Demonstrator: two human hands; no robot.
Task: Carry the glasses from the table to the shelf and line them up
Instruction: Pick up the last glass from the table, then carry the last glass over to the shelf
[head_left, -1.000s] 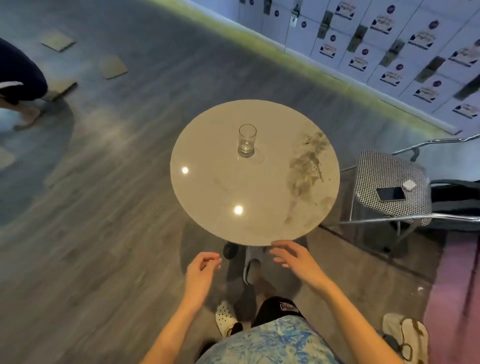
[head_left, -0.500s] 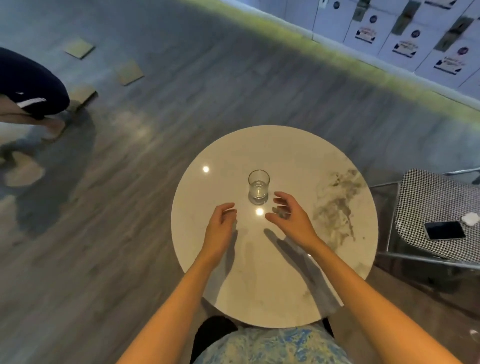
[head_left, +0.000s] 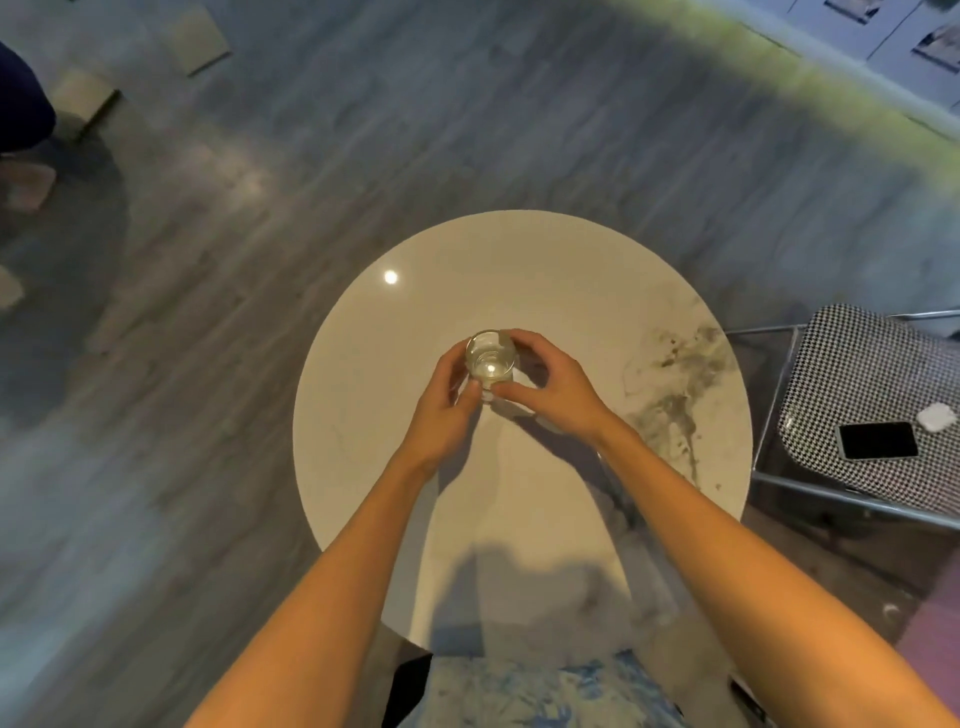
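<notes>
Upper left of frame: dark-clothed leg of another person at the edge, blurred. Two flat square tiles on the grey wood floor near it: tile one, tile two.

Centre: round pale marble table, glossy, one ceiling-light glint upper left of its top, dark veining on its right side.

Glass: clear tumbler, upright, at about the table's middle. Can't tell if its base is on the top or just off it.

Left hand: comes in from lower centre, fingers curled against the glass's left side, thumb at the near side. Partly closed, touching the glass.

Right hand: wrapped round the right and near side of the glass, fingers curling over the far rim side, thumb tip meeting the left thumb in front. Closed on the glass. Both forearms bare; both cast shadows on the tabletop.

Bottom centre: blue-and-white patterned garment.

Right of frame: houndstooth chair seat on a chrome frame, beside the table, apart from it. On it a dark phone, face up, and a small white case just beside the phone's upper right corner.
</notes>
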